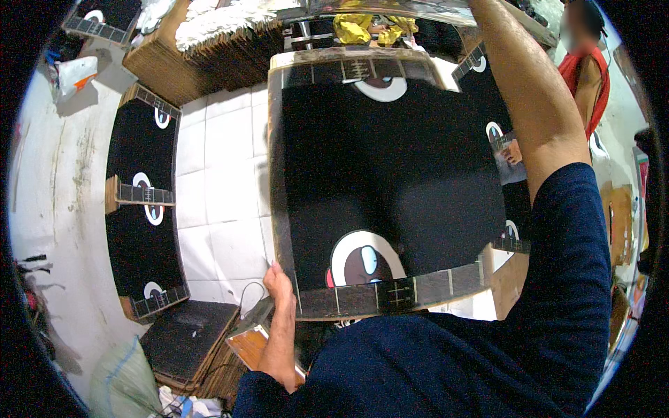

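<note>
A large board (390, 167) covered in black fabric lies in front of me. Cartoon eye prints, white-ringed with brown and pale blue, sit at its near and far ends. Dark strips with light tick marks run along those ends, and a worn wooden edge shows on the left. My left hand (280, 284) is closed at the board's near left corner, thumb up against the edge; its other fingers are partly hidden. My right arm reaches far forward over the board's right side and leaves the picture at the top, so my right hand is out of view.
Similar black printed boards (143, 244) stand along the left, past white tiles (216, 160). Stacked brown sheets (230, 66) and yellow crumpled material (352, 29) lie at the back. A person in red (592, 83) is at right; another hand (512, 152) shows beyond my arm.
</note>
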Demonstrator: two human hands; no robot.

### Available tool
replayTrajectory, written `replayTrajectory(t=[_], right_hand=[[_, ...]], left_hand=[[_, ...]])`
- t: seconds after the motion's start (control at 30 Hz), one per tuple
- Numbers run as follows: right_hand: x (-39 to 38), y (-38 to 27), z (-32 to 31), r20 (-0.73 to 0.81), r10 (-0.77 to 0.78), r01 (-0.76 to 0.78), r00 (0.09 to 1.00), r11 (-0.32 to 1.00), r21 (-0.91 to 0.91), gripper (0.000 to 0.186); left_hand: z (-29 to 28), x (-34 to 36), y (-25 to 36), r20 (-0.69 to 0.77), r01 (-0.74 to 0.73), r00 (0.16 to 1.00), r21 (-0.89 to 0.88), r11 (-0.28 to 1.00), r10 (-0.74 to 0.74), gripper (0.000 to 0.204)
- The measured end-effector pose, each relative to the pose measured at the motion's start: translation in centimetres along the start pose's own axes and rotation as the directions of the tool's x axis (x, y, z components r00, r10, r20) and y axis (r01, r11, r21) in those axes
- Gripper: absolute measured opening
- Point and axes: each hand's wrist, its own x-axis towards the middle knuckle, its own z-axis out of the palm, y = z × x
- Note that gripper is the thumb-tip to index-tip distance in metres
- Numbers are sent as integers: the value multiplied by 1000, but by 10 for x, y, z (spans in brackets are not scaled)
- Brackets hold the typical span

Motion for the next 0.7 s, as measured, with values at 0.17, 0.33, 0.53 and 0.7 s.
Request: replayTrajectory(t=[0.17, 0.33, 0.53, 0.7], right_hand=[[16, 9, 16, -13, 15, -16, 1000, 999, -32, 43], [22, 5, 18, -49, -16, 13, 999, 998, -56, 41], [19, -7, 9, -47, -4, 2, 999, 999, -46, 39], [27, -12, 6, -56, 2, -1, 998, 1000, 4, 39]], left_hand=[[-28, 0, 13, 96, -155, 984, 49, 987, 150, 37], [-52, -6, 47, 328, -417, 898, 417, 808, 294, 42], [-42, -5, 55, 390, -394, 894, 450, 801, 221, 47], [-36, -8, 55, 339, -420, 899, 483, 769, 278, 49]])
